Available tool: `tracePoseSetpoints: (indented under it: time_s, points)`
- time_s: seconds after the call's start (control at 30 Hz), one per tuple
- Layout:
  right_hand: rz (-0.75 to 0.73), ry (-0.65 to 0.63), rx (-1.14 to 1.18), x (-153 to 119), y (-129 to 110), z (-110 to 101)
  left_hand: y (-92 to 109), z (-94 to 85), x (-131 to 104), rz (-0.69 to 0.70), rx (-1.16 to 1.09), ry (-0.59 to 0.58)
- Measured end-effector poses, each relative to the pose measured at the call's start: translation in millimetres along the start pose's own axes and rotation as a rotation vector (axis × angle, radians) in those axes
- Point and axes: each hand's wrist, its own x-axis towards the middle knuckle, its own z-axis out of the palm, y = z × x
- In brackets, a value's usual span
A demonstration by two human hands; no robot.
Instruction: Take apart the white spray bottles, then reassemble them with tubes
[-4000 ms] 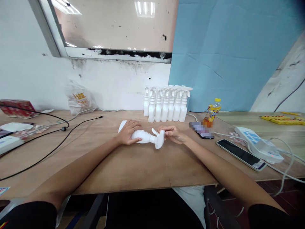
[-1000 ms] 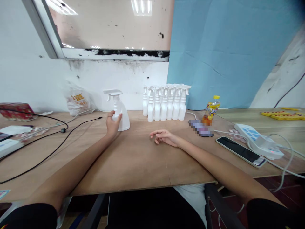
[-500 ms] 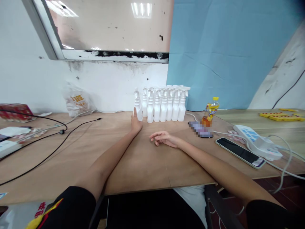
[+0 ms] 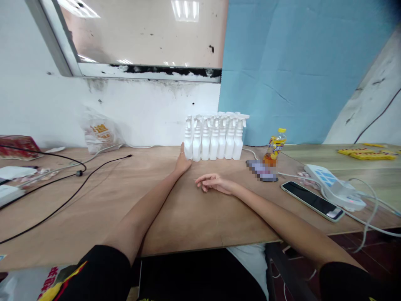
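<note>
Several white spray bottles (image 4: 213,140) stand upright in close rows at the back of the wooden table (image 4: 103,209). My left hand (image 4: 183,161) is at the leftmost bottle (image 4: 188,142), its fingers around the lower left side of it; the fingertips are partly hidden. That bottle stands in line beside the others. My right hand (image 4: 214,183) rests on the table in front of the rows, fingers loosely spread and slightly curled, with nothing in it.
To the right are a yellow-capped drink bottle (image 4: 275,147), a blurred phone (image 4: 262,170), a black-screened phone (image 4: 312,200) and a power strip (image 4: 333,186) with cables. A plastic bag (image 4: 100,133) and black cable (image 4: 94,177) lie left.
My left hand has moved right with the leftmost bottle, which stood apart and now stands against the row. The right hand has stayed in place. The view has shifted slightly.
</note>
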Motion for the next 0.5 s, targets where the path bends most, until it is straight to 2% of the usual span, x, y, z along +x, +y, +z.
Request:
tracePoseSetpoints:
  time_s: [0.17,0.23,0.3,0.33,0.4,0.47,0.5]
  points:
    - [-0.002,0.033,-0.082,2.2,-0.2,2.7,21.3,-5.9,-11.0,-0.044,-0.054,0.108]
    - [-0.028,0.076,-0.278,-0.6,-3.7,10.9,34.9,-12.4,-31.5,-0.064,-0.080,0.145]
    - [-0.122,0.107,-0.612,-11.3,-12.2,29.6,53.9,-26.1,-66.5,-0.047,-0.116,0.089]
    - [-0.217,0.099,-0.811,-20.8,-18.1,43.5,65.7,-36.4,-88.8,-0.026,-0.137,0.029]
    - [-0.421,-0.047,-1.061,-49.0,-31.4,78.3,93.0,-64.0,-138.5,0.071,-0.180,-0.155]
    - [-0.562,-0.236,-1.167,-86.3,-42.5,117.2,120.2,-96.8,-188.5,0.333,-0.186,-0.560]
    - [-0.608,-0.273,-1.193,-105.8,-45.9,136.0,131.5,-113.1,-211.7,0.450,-0.168,-0.711]
